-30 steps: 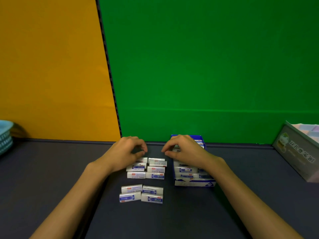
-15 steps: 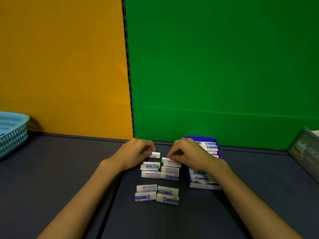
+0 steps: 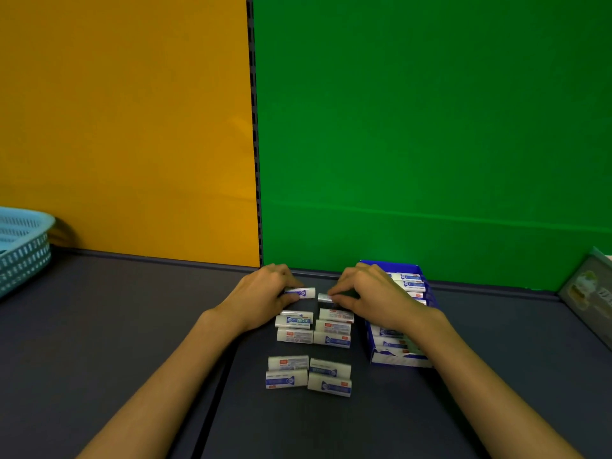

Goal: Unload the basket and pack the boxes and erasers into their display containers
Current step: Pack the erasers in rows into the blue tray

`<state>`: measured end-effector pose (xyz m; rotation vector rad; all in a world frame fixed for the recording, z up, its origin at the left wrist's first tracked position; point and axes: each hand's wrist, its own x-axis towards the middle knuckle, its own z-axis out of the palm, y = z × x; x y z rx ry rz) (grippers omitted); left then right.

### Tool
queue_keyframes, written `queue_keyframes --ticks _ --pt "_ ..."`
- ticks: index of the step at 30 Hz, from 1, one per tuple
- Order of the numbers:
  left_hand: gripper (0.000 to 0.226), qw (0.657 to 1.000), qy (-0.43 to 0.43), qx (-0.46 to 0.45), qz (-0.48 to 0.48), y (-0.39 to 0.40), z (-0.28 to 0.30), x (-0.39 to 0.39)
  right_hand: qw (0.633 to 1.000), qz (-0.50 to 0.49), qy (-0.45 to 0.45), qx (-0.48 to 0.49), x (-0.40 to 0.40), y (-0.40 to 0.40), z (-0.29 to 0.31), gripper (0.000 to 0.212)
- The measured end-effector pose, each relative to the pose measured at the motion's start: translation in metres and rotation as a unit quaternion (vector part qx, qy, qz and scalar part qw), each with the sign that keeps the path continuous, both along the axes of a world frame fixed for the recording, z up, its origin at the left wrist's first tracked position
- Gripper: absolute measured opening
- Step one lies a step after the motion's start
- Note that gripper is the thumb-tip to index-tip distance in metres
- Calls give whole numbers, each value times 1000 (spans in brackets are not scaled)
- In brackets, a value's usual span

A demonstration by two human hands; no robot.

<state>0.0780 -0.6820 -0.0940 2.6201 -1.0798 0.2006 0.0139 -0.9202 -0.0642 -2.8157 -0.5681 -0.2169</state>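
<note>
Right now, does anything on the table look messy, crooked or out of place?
Mostly tidy. The loose erasers lie in neat paired rows beside the blue display box. Only the far pair is uneven: the left hand and right hand each pinch one eraser, with a gap between them.

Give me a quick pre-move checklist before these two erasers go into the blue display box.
1. Left hand grips one white paper-sleeved eraser: ok.
2. Right hand grips a second white eraser: ok.
3. Blue cardboard display box within reach beside the right hand: ok.
4. Free space left in the box: cannot tell, the right hand hides part of it.
5. Loose white erasers on the dark table all packed: not ok.
6. Light blue plastic basket emptied: cannot tell.
</note>
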Motion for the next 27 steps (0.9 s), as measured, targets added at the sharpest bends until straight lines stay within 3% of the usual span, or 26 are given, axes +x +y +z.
queue_keyframes --ticks 5,11,18,24,27 --pt "30 1000 -3 -25 2 -1 -4 -1 999 -4 7 -45 5 2 -3 21" --pt "26 999 4 -32 2 4 -5 -1 998 -8 8 -57 6 2 -1 36" --pt "33 999 29 -36 13 -3 -6 -1 998 -6 36 -55 11 8 5 25" --pt "18 967 133 -209 55 -3 4 -5 998 -30 36 38 10 6 3 16" --pt "31 925 208 -314 51 -3 9 -8 993 -26 46 104 8 4 4 28"
